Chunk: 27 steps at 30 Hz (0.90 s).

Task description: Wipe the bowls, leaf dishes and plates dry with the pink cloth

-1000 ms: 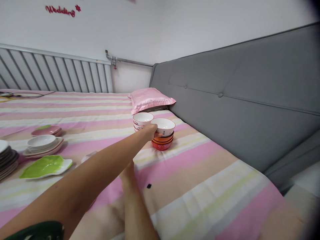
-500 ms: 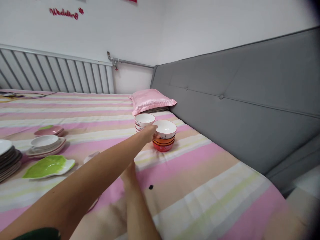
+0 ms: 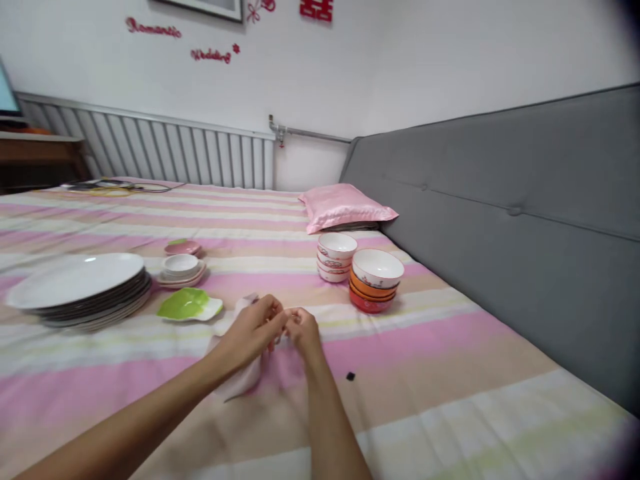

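Observation:
In front of me, my left hand and my right hand meet, fingers curled and fingertips touching. Something small and pale shows between them, too hidden to name. Below and beside my left hand lies a pale pinkish cloth, rumpled on the striped bedspread. Right of my hands stands a stack of bowls, a white one on top of orange and red ones. Close behind it is a stack of white bowls with red rims. A green leaf-shaped dish sits left of my left hand.
A tall stack of large plates stands at left. Small white dishes and pink dishes lie nearer the middle. Behind the bowls is a pink pillow. A grey padded headboard borders the right. A small black piece lies near my right forearm.
My left hand has left the top bowl of the orange and red stack and come back to my right hand. The view has turned left, bringing more plates into sight.

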Motion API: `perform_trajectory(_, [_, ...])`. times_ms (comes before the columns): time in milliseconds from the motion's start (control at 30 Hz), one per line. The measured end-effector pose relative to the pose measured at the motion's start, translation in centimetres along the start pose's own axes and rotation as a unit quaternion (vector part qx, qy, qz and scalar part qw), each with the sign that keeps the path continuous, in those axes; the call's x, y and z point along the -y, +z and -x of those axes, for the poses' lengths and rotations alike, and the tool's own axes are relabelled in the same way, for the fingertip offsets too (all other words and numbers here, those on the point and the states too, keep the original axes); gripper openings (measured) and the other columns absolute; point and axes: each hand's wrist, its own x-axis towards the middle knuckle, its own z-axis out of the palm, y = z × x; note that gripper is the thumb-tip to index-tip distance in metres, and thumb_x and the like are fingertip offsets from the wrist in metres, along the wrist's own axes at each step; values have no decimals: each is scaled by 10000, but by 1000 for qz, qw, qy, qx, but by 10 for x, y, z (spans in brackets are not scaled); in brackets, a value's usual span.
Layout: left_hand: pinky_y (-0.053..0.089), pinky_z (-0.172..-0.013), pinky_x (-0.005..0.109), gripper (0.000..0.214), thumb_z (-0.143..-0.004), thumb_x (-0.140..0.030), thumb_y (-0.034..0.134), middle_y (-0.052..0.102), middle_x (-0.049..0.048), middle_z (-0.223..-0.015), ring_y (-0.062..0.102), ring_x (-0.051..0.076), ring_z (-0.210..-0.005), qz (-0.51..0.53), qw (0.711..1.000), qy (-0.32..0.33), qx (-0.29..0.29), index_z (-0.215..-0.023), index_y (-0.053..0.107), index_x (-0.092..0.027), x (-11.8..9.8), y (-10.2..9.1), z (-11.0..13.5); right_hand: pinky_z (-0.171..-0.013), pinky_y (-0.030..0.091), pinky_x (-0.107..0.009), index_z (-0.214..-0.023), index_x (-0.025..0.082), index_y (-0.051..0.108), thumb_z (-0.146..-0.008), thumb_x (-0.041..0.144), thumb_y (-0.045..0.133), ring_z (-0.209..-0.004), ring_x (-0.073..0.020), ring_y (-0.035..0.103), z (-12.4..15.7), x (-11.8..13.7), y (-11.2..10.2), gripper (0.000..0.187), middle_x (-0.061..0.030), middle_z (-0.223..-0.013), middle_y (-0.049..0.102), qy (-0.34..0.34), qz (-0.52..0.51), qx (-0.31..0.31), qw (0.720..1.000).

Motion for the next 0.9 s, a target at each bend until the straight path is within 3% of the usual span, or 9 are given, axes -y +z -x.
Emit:
perform_trajectory(133, [396, -522, 274, 279, -804, -490, 495, 589, -8, -639, 569, 169, -512, -158, 974, 5, -161, -739, 485, -219, 43, -60, 26, -469, 380, -204, -788, 156, 596, -638, 359, 573, -462, -92, 492, 3, -12, 6, 254, 14, -616, 618, 21, 15, -1, 1000])
perform_trajectory(233, [416, -634, 332, 250, -790, -465, 506, 647, 43, -786, 625, 254, -709, -302, 887, -75, -340, -815, 524, -216, 72, -104, 22, -487, 397, -215, -793, 153, 610, -634, 365, 593, -480, -103, 506, 5, -16, 7, 265, 8, -610, 618, 20, 34, -1, 999])
perform_trajectory(300, [432, -722, 394, 355, -799, -486, 483, 642, 128, -990, 607, 338, -920, -316, 827, -149, -440, -974, 535, -182, 95, -129, 17, -487, 398, -222, -782, 151, 613, -620, 379, 619, -482, -112, 508, 6, -17, 7, 279, 5, -591, 613, 16, 47, -4, 999])
perform_trajectory(400, [429, -804, 447, 545, -805, -533, 456, 571, 239, -1159, 532, 393, -1083, -297, 808, -218, -459, -1125, 510, -95, 133, -150, 11, -511, 421, -237, -816, 153, 615, -640, 431, 625, -500, -122, 526, 8, -18, 9, 329, -11, -631, 628, 10, 65, -18, 998])
perform_trajectory(533, [396, -880, 450, 642, -781, -603, 436, 612, 266, -1069, 536, 402, -1067, -352, 834, -234, -355, -1076, 572, -49, 170, -153, 3, -654, 494, -292, -1021, 162, 605, -697, 518, 593, -702, -177, 633, 10, -20, 16, 482, -109, -985, 672, -16, 145, -70, 987])
perform_trajectory(600, [372, -907, 455, 562, -772, -572, 459, 625, 253, -1043, 533, 405, -1068, -359, 852, -199, -325, -990, 614, -78, 179, -153, -2, -732, 503, -325, -1132, 166, 583, -719, 550, 566, -818, -211, 651, 12, -22, 21, 564, -144, -1142, 629, -25, 201, -70, 977])
perform_trajectory(667, [357, -912, 459, 420, -676, -506, 597, 629, 241, -1019, 516, 428, -1078, -304, 874, -178, -334, -846, 636, -124, 182, -154, -5, -764, 503, -347, -1188, 169, 572, -733, 572, 537, -861, -228, 649, 16, -25, 27, 609, -154, -1193, 608, -32, 234, -58, 970])
perform_trajectory(767, [383, -859, 413, 214, -597, -338, 676, 651, 168, -918, 546, 391, -1032, -199, 893, -169, -366, -724, 594, -186, 184, -154, -5, -778, 502, -363, -1205, 188, 578, -725, 558, 555, -843, -230, 649, 21, -29, 34, 607, -131, -1115, 655, -63, 244, -42, 967])
perform_trajectory(900, [415, -706, 315, 79, -690, -256, 582, 626, 59, -779, 591, 255, -835, -77, 907, -155, -385, -733, 533, -210, 186, -145, -6, -743, 499, -351, -1089, 188, 650, -684, 454, 624, -756, -216, 642, 23, -27, 33, 485, -99, -963, 704, -91, 244, 1, 965])
